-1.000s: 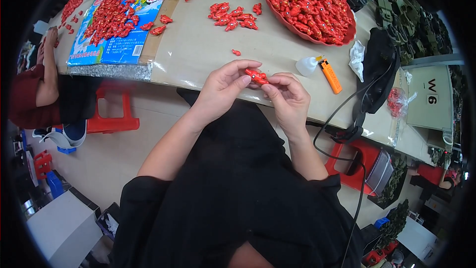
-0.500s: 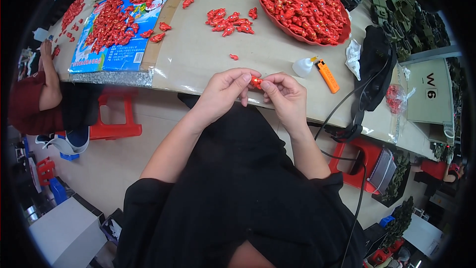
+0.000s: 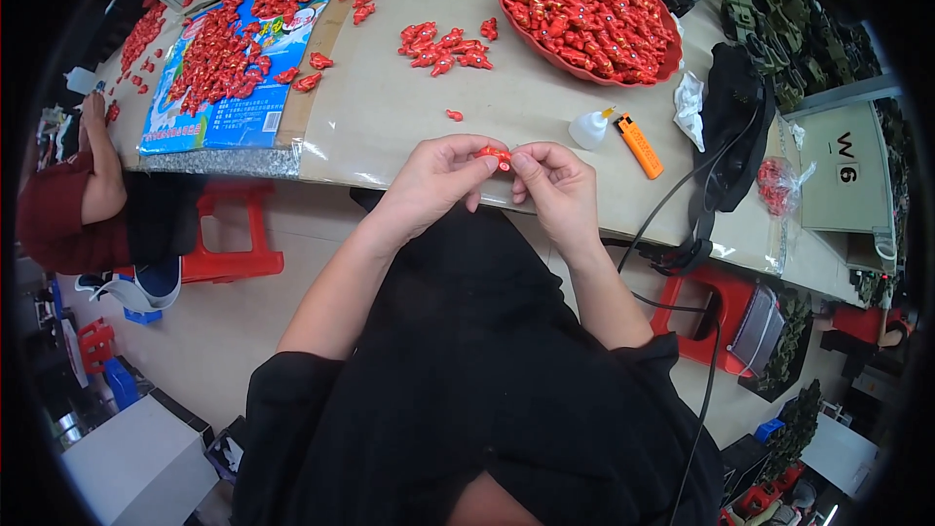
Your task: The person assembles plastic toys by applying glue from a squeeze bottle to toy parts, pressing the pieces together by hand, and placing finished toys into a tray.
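Near the table's front edge, my left hand pinches a small red figurine between thumb and fingers. A pale round spot shows on its side. My right hand closes thumb and finger at the figurine's right end; the fingertips hide part of it. Just beyond my hands lies a tiny red piece. Farther back is a loose cluster of similar red figurines. To the right of my hands are a white dropper bottle with a yellow tip and an orange lighter-shaped tool.
A red basin heaped with figurines stands at the back right. More figurines cover a blue printed sheet on the left. Crumpled tissue, a black strap bag and a cable lie rightward. Another person's arm reaches the table's left end.
The figurine has turned slightly between my fingers, so its pale spot now shows. My right fingertips have shifted toward its right end. The view has moved a little.
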Motion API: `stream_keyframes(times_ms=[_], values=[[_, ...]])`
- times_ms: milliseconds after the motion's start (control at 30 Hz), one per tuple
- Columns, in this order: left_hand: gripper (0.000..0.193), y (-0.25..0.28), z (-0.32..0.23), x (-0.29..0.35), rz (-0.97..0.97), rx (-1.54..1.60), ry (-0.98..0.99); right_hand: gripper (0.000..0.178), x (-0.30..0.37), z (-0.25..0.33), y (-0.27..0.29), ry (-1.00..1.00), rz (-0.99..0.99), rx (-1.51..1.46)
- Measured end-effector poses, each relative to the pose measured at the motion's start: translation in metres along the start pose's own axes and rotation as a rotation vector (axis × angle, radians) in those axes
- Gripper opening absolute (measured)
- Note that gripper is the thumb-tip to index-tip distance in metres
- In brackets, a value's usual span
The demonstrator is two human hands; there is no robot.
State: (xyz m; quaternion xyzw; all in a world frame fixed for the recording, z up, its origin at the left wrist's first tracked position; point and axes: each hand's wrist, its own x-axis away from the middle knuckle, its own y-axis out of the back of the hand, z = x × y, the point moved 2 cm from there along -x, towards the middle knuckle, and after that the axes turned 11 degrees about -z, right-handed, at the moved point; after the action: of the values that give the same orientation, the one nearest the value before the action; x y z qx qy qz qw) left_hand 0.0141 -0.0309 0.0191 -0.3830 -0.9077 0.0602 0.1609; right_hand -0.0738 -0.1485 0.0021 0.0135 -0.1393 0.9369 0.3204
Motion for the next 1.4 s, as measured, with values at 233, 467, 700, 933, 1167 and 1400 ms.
stream_keyframes(times_ms=[233, 467, 700, 933, 1167, 1400], values=[[0.018, -0.002, 0.002, 0.001, -0.033, -0.032, 0.018, 0.015, 0.003, 0.0, 0.0, 0.006, 0.008, 0.012], [0.016, -0.001, 0.006, 0.002, -0.048, -0.062, -0.005, 0.012, 0.004, -0.002, -0.001, 0.02, -0.027, 0.054], [0.019, 0.0, 0.007, 0.002, -0.037, -0.051, -0.02, 0.011, 0.002, -0.003, -0.003, 0.018, -0.012, 0.031], [0.021, -0.001, -0.007, 0.001, -0.107, 0.055, -0.013, 0.016, 0.004, -0.004, 0.003, 0.125, -0.029, -0.106], [0.021, -0.013, -0.066, -0.068, -0.308, -0.593, -0.696, 0.012, 0.007, 0.001, 0.003, 0.153, 0.001, -0.003], [0.022, -0.044, -0.111, -0.151, -0.421, -0.888, -0.986, 0.008, 0.008, 0.001, 0.002, 0.19, 0.051, 0.026]])
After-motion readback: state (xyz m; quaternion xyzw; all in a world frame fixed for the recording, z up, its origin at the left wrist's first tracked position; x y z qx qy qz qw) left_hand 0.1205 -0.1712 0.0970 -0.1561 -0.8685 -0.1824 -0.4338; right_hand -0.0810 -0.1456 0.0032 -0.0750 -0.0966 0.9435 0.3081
